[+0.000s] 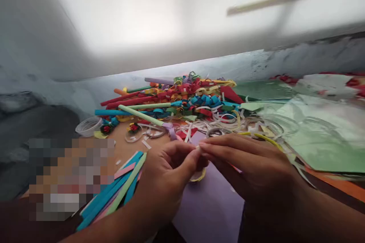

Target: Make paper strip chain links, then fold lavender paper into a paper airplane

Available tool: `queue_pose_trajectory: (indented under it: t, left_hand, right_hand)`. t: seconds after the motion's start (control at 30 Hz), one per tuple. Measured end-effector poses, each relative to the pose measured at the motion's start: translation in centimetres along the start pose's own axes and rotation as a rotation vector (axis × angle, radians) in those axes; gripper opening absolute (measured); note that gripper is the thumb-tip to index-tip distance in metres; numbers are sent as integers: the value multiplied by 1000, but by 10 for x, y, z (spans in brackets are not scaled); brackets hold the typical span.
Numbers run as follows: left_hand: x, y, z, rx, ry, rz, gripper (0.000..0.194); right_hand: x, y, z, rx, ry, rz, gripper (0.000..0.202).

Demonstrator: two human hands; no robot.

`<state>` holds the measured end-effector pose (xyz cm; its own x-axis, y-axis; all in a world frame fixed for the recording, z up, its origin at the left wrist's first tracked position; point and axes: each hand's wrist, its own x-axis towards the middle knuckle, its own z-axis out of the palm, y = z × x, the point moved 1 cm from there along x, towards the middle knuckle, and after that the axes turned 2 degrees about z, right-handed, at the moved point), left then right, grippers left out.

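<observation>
My left hand [171,172] and my right hand [251,159] meet fingertip to fingertip in the middle of the head view. Both are closed in a pinch, with a tiny pale bit just showing at the fingertips; what it is I cannot make out. Below the fingers, a yellowish ring [199,177] shows in part, its upper side hidden by my hands. Under them lies a purple sheet of paper [209,207]. Beside my left forearm is a bundle of coloured paper strips [125,186], blue, green and pink.
Paper chains [182,97] and rolled paper tubes [131,102] are heaped against the wall. A clear plastic bowl [89,126] stands left, near small paper flowers [134,127]. White paper strips [188,133] lie scattered before the heap. Pale green sheets [322,140] cover the right side.
</observation>
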<state>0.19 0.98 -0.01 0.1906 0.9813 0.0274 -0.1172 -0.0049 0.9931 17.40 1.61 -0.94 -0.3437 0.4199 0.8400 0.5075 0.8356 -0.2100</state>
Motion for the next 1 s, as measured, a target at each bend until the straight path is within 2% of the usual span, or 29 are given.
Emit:
queue_pose_trajectory:
  t: [0.33,0.53,0.77,1.0]
  left_hand:
    - [-7,-3,-3,219,-5,197,10]
    - [-8,-4,-1,175,-22,194,9]
    - [-8,-3,0,154,-24,202,7]
    - [-7,-3,-1,152,-50,229,7]
  right_hand:
    - [4,-7,-6,-97,-23,-67,15]
    - [3,-8,-5,-107,-6,-40,16]
    - [4,-6,-9,-187,-13,-162,15]
    - [4,-5,-13,-190,-14,-189,15]
